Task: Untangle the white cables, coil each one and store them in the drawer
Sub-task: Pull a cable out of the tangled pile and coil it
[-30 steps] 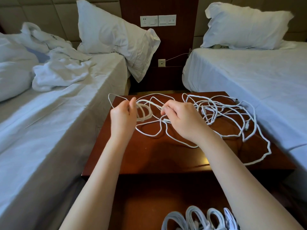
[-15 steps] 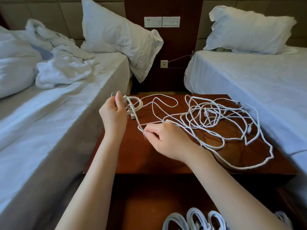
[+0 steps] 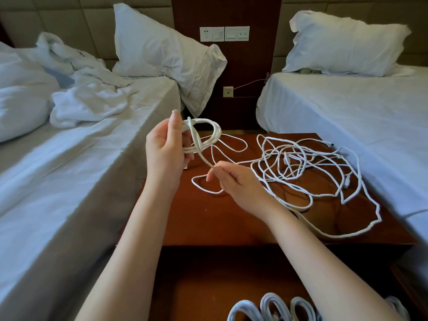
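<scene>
My left hand [image 3: 165, 151] holds a small coil of white cable [image 3: 209, 130] raised above the left rear corner of the wooden nightstand [image 3: 208, 218]. A strand runs down from the coil to my right hand [image 3: 234, 181], which pinches it between thumb and fingers just above the tabletop. A loose tangle of white cables [image 3: 298, 163] spreads over the right half of the nightstand, with one long loop [image 3: 370, 218] trailing to the front right edge. Several coiled white cables [image 3: 273, 308] lie in the open drawer [image 3: 203, 286] at the bottom of the view.
A bed with rumpled white sheets [image 3: 69, 144] is on the left and a made bed [image 3: 361, 117] on the right, each with a pillow. Wall sockets and switches [image 3: 224, 33] sit on the dark panel behind the nightstand.
My left hand has lifted the coil higher and another turn lies on it. My right hand has slid along the strand toward the front, pulling more cable out of the tangle.
</scene>
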Motion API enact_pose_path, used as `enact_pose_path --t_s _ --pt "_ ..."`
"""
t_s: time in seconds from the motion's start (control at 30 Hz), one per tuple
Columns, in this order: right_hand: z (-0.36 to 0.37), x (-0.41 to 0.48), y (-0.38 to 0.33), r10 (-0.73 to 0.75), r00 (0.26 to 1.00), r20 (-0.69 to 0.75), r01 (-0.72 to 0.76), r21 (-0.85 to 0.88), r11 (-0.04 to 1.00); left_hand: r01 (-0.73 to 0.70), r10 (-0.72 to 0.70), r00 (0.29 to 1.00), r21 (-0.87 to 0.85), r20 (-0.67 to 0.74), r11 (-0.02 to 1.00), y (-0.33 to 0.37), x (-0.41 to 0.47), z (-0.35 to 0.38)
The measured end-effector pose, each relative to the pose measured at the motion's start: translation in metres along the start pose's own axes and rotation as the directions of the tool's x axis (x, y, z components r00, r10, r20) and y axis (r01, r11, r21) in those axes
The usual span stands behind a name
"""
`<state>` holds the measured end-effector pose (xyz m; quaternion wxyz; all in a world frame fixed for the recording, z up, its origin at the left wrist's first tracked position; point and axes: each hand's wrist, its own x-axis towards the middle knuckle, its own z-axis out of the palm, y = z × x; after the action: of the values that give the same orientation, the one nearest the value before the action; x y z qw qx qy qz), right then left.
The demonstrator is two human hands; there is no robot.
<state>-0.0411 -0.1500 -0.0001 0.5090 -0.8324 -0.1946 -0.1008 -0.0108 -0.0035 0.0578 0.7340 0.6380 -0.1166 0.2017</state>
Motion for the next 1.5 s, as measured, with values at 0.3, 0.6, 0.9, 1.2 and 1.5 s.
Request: enact_pose_path --t_s 0.3,0.6,0.9,1.2,1.5 --pt "-0.022 -0.001 0.009 0.109 0.993 -0.05 -0.105 0.068 0.992 0.094 -0.069 0.947 -0.065 0.313 0.993 0.015 -0.017 0.006" --pt "-0.052 0.002 0.001 -0.007 0.974 -0.228 0.004 -0.016 1.0 -0.035 -0.121 0.813 0.256 0.569 0.966 0.009 -0.026 0.014" --pt "-0.063 0.002 -0.011 -0.069 0.953 -0.294 0.026 -0.148 0.989 -0.179 -0.082 0.847 0.428 0.525 0.886 -0.001 -0.022 0.016" --pt "-0.038 0.001 -0.022 -0.135 0.961 -0.24 0.048 -0.338 0.94 -0.206 0.011 0.94 0.54 0.342 0.816 -0.026 -0.014 0.014" --pt "-0.013 -0.003 -0.035 -0.053 0.997 -0.057 0.025 -0.411 0.911 -0.135 0.155 0.988 0.551 0.01 0.824 -0.047 0.005 -0.004"
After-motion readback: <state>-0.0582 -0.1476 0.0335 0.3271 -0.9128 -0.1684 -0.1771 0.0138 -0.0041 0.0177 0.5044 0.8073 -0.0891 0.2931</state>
